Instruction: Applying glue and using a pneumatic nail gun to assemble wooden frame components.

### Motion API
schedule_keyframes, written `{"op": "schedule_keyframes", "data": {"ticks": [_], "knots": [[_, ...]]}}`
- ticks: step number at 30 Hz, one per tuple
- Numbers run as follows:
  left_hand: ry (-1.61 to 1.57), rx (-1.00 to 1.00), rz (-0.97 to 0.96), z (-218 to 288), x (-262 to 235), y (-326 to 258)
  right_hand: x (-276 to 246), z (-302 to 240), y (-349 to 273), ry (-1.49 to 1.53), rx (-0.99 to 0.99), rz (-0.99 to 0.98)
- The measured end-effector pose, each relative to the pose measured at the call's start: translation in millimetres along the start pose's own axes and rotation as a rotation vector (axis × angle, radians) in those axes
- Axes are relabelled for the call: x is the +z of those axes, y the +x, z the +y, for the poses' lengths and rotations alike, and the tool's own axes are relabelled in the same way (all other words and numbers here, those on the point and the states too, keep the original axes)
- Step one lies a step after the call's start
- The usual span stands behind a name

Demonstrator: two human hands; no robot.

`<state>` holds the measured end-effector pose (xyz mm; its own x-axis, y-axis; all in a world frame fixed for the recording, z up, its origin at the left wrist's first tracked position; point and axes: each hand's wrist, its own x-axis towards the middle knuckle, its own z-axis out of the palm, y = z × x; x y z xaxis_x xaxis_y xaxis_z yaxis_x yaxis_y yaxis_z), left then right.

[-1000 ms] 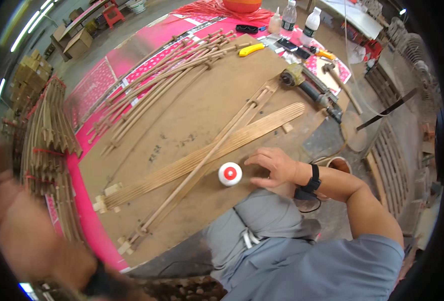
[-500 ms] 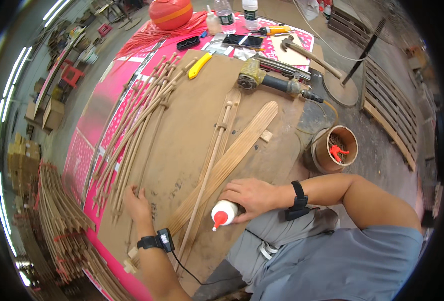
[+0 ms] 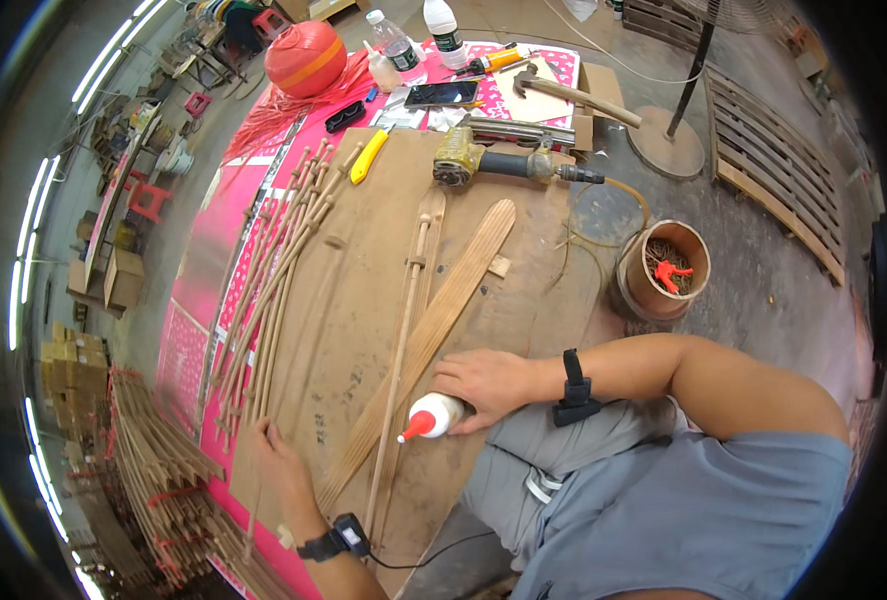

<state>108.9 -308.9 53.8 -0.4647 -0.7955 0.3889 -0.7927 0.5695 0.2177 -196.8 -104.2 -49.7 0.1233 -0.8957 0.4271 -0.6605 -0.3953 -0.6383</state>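
My right hand [image 3: 488,385] is closed round a white squeeze bottle [image 3: 445,408], which lies tilted with its red nozzle [image 3: 418,426] pointing left. My left hand [image 3: 281,465], fingers bent together, grips a thin wooden rod [image 3: 252,520]; part of it is hidden by the hand and part is blurred. A small knob [image 3: 335,242] shows at its far end. Between my hands, a long rod with a collar [image 3: 403,345] lies over a pale flat slat [image 3: 458,285] with a rounded end. Left of these is a bundle of similar knobbed rods [image 3: 283,270].
A yellow-handled knife [image 3: 369,157], a nail gun [image 3: 498,165] with its hose, a hammer [image 3: 573,92], a phone [image 3: 443,94] and bottles [image 3: 398,48] occupy the table's far side. A bucket of nails [image 3: 663,275] stands right. Bundled wood [image 3: 158,470] is at left.
My left hand has moved slightly nearer to me with the rod. The squeeze bottle has tipped, its nozzle now pointing more to the left. The whole view has shifted a little.
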Motion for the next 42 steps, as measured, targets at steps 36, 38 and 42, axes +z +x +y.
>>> {"op": "schedule_keyframes", "data": {"ticks": [36, 38, 42], "knots": [[0.104, 0.154, -0.245, 62.6, 61.9, -42.4, -1.3, -3.6, -0.5, -0.084, -0.005, 0.034], [0.047, 0.158, -0.207, 61.7, 66.6, -43.6, -0.7, -2.2, -1.4, -0.083, -0.007, 0.041], [-0.173, 0.104, -0.167, 37.8, 69.8, -52.3, -3.8, -5.1, 0.8, -0.062, -0.003, 0.026]]}}
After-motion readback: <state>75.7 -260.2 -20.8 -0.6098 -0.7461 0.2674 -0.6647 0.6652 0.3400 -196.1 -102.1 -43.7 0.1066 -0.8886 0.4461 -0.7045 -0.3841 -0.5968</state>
